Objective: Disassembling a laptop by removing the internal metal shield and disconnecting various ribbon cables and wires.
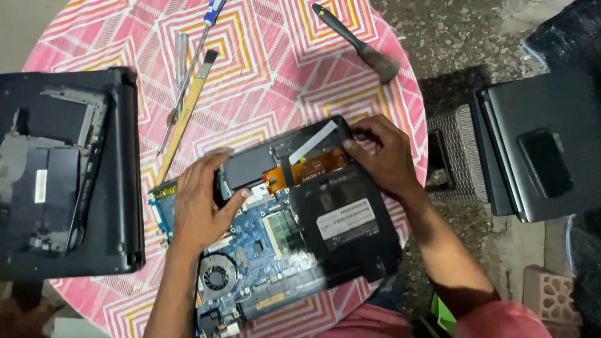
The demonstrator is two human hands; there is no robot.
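Note:
An opened laptop base [350, 219] lies on a round table with a pink patterned cloth [263, 69]. Its blue circuit board [263, 250], a round fan [217, 277] and an orange flat cable [313, 169] are exposed. My left hand [200, 203] rests flat on the left part of the board, fingers spread, thumb by a black component. My right hand [382, 153] pinches the far right corner of the base, next to a white ribbon strip [313, 143].
A dismantled black laptop shell [69, 175] covers the table's left side. A screwdriver [191, 69], a wooden-handled tool [184, 112] and a black brush [360, 44] lie at the far side. Another black laptop [538, 150] sits on a stool to the right, beside a woven basket [460, 156].

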